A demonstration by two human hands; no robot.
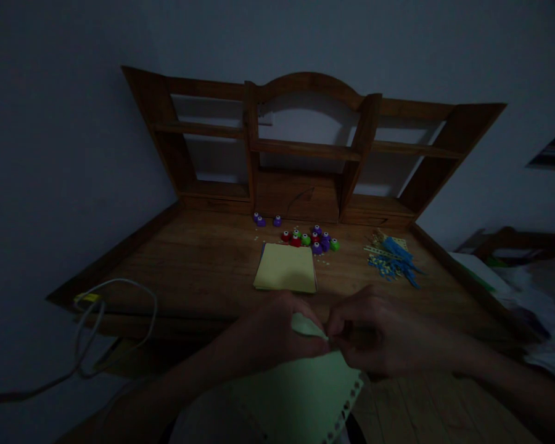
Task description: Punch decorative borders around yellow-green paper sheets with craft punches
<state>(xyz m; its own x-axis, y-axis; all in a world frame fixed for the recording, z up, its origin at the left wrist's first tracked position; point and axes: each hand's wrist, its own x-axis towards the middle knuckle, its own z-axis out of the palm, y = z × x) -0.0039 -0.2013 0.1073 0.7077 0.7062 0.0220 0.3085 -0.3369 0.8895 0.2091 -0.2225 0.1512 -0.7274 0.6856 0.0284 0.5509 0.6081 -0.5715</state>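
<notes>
**Two hands pinching one green sheet at the desk edge**

Two hands meet low in my view, just in front of the wooden desk. My left hand and my right hand sit close together, fingertips nearly touching, both closed narrowly on the upper corner of a pale green sheet. The sheet hangs down from the pinch toward my lap; its right edge carries a row of punched holes. The light is dim, so I cannot tell the exact finger placement, only that the corner is gripped between both hands.

On the desk beyond, a stack of yellow paper lies flat, well apart from my hands. Just behind it sits a cluster of small punches in purple, red and green. To the right lies a pile of blue and yellow paper strips. A white cable loops over the left front edge of the desk. A wooden hutch rises at the back against the wall.
</notes>
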